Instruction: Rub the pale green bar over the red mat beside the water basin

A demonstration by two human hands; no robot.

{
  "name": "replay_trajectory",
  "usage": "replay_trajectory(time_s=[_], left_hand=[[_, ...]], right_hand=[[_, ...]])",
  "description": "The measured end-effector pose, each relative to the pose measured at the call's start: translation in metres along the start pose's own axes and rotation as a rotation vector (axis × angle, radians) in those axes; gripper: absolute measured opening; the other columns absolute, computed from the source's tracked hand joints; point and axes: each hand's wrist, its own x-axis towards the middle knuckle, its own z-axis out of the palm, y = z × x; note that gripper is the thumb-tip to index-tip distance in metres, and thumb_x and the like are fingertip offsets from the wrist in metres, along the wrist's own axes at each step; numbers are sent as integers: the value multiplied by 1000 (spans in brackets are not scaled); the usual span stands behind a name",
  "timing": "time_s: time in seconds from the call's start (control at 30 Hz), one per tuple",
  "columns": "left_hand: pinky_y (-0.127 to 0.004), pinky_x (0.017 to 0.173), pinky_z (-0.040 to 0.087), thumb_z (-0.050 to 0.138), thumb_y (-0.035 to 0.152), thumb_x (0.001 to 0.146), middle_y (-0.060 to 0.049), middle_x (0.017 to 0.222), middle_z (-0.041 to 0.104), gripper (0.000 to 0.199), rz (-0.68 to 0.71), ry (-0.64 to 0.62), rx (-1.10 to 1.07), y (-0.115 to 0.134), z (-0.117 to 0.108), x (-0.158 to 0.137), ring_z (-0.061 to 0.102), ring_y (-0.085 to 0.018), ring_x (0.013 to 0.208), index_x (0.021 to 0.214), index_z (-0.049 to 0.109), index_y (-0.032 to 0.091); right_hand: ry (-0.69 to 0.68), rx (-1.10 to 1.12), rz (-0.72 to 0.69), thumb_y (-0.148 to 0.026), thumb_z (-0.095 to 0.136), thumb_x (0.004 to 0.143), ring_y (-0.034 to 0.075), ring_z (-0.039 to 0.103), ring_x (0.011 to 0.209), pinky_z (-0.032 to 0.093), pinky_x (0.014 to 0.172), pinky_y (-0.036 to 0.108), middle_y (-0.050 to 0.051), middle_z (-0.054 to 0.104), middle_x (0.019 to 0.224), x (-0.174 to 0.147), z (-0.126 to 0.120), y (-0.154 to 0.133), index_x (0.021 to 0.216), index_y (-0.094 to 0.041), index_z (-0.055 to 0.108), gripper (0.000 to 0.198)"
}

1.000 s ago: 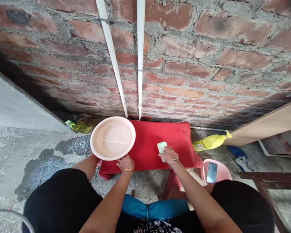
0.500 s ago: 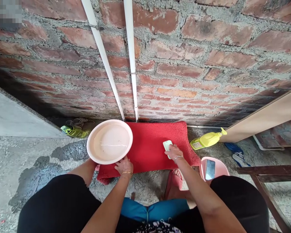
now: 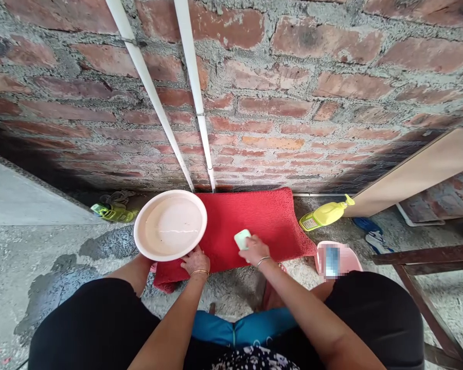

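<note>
A red mat (image 3: 250, 213) with a shaggy border lies spread in front of me, its near left corner hanging down. My right hand (image 3: 255, 250) grips a pale green block (image 3: 242, 239) against the mat's middle; whether it is a bar of soap or a brush, I cannot tell. Fingers spread, my left hand (image 3: 196, 261) lies on the mat's near edge, close against the rim of a pale pink basin (image 3: 139, 239). The basin stands on the mat's left part with water in it. My left fingertips are partly hidden by the basin.
A yellow pump bottle (image 3: 326, 215) stands right of the mat; a green bottle (image 3: 118, 213) is at far left. A pink tub (image 3: 351, 259) is beside my right knee. Two white pipes (image 3: 204, 139) run down the brick wall (image 3: 273, 105). Wooden bars (image 3: 412, 257) stand at right.
My right hand has slid left across the mat with the pale green block. My left hand stays by the basin. The whole view has shifted slightly.
</note>
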Motion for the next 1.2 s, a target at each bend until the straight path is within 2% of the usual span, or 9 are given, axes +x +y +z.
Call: replay_trajectory(time_s=[0.1, 0.2, 0.5, 0.63, 0.77, 0.9, 1.03, 1.13, 1.2], left_hand=[[-48, 79, 40, 37, 26, 84, -16, 132, 44, 48, 4, -13, -13, 0, -2, 0, 41, -37, 118, 132, 40, 26], [-47, 79, 40, 35, 26, 85, -16, 131, 44, 48, 6, -30, -8, 0, -2, 2, 42, -37, 117, 133, 38, 25], [-47, 80, 39, 35, 28, 85, -18, 132, 44, 47, 1, -30, 41, 3, 0, 1, 40, -38, 120, 133, 39, 23], [-47, 78, 39, 38, 27, 84, -19, 129, 47, 48, 9, -7, 50, 2, -2, 0, 42, -39, 117, 132, 41, 22], [-49, 79, 39, 41, 30, 84, -20, 130, 45, 50, 9, 22, 49, 3, -1, -2, 42, -39, 117, 133, 40, 22], [-52, 81, 38, 41, 48, 83, -21, 131, 43, 59, 28, 48, 31, 5, -2, -7, 39, -42, 118, 134, 39, 20], [-57, 83, 35, 42, 66, 75, -22, 134, 38, 77, 57, 24, 5, 6, -4, -10, 33, -45, 121, 137, 35, 22], [-59, 84, 34, 45, 71, 69, -22, 137, 34, 85, 75, -39, -2, 6, -6, -9, 30, -47, 123, 140, 30, 26], [-59, 85, 33, 48, 71, 67, -22, 138, 33, 89, 89, -61, 5, 5, -6, -8, 30, -47, 123, 141, 28, 27]], right_hand=[[-31, -32, -245, -41, 62, 65, 21, 53, 93, 40, 73, 29, 5, 52, 106, -10, 33, -41, 99, -26, 59, 37], [-36, -51, -253, -40, 61, 66, 22, 53, 93, 40, 73, 30, 7, 51, 108, -11, 40, -36, 99, -24, 59, 37], [-72, -115, 214, -37, 59, 69, 25, 53, 99, 40, 75, 33, 10, 50, 111, 1, -13, 118, 106, -23, 56, 39], [-65, -160, 373, -30, 57, 70, 28, 55, 98, 41, 75, 36, 13, 52, 108, 5, -35, 139, 107, -19, 56, 39], [3, -82, 282, -41, 57, 71, 26, 57, 95, 41, 76, 35, 12, 52, 108, 19, -51, 97, 108, -20, 54, 43], [64, -19, 86, -49, 58, 71, 21, 56, 95, 40, 77, 30, 8, 51, 109, 45, -52, 19, 110, -25, 52, 46], [66, -47, -95, -49, 59, 72, 21, 53, 101, 40, 79, 29, 8, 49, 114, 70, -36, -53, 115, -26, 48, 50], [29, -76, -166, -47, 58, 73, 23, 51, 103, 40, 80, 31, 9, 47, 117, 80, -25, -76, 118, -25, 47, 51], [12, -83, -180, -47, 58, 73, 23, 52, 103, 40, 80, 32, 9, 47, 116, 83, -23, -71, 119, -25, 47, 52]])
